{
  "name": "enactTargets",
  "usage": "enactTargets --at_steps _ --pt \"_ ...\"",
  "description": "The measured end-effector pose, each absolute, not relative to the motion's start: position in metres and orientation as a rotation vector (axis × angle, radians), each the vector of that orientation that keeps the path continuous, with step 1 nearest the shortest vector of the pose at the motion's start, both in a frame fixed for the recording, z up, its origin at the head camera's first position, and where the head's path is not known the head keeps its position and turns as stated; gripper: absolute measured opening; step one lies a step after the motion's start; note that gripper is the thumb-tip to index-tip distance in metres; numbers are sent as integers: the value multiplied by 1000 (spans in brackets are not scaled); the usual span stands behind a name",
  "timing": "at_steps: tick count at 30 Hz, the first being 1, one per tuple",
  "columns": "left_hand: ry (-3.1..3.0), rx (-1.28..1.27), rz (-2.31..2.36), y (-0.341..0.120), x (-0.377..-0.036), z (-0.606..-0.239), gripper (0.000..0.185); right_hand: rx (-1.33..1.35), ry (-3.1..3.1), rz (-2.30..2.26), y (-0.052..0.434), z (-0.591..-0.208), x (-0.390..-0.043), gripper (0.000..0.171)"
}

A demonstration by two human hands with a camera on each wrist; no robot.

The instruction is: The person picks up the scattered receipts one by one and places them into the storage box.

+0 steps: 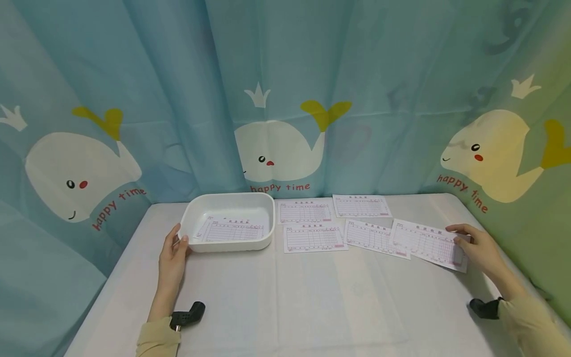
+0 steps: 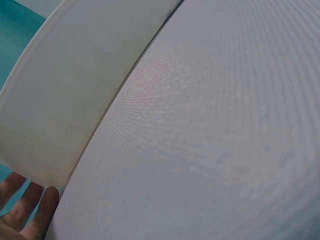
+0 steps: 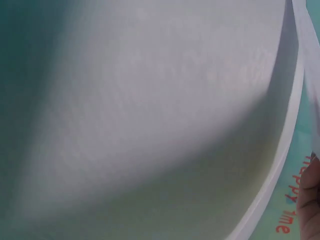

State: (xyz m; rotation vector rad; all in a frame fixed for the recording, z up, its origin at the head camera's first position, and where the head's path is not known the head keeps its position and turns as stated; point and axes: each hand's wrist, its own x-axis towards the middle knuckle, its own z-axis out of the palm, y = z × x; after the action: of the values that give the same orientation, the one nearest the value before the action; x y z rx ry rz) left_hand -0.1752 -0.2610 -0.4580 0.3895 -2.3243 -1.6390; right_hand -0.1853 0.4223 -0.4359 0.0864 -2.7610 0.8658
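Note:
My left hand (image 1: 173, 255) is at the left front corner of a white plastic tray (image 1: 229, 246). In the left wrist view its fingers (image 2: 46, 205) touch the tray's outer wall fairly straight. Printed paper forms (image 1: 234, 230) lie inside the tray. At the right side, my right hand (image 1: 484, 253) pinches the right end of a printed form (image 1: 426, 243), thumb on top. That form is tilted, its left end overlapping another form (image 1: 374, 238) on the table. In the right wrist view only part of the hand (image 3: 310, 200) and the form's edge show at the right.
Several more forms lie right of the tray: a back-left one (image 1: 305, 211), a front-left one (image 1: 315, 238) and a back-right one (image 1: 361, 206). The white-covered table (image 1: 321, 307) ends against a whale-print curtain (image 1: 285, 148) behind and at both sides.

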Motion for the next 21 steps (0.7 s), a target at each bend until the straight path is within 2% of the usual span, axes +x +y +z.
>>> enactTargets --at_steps 21 --pt "-2315 416 -1644 -261 -176 -458 55 80 -2548 1127 391 -429 -172 21"
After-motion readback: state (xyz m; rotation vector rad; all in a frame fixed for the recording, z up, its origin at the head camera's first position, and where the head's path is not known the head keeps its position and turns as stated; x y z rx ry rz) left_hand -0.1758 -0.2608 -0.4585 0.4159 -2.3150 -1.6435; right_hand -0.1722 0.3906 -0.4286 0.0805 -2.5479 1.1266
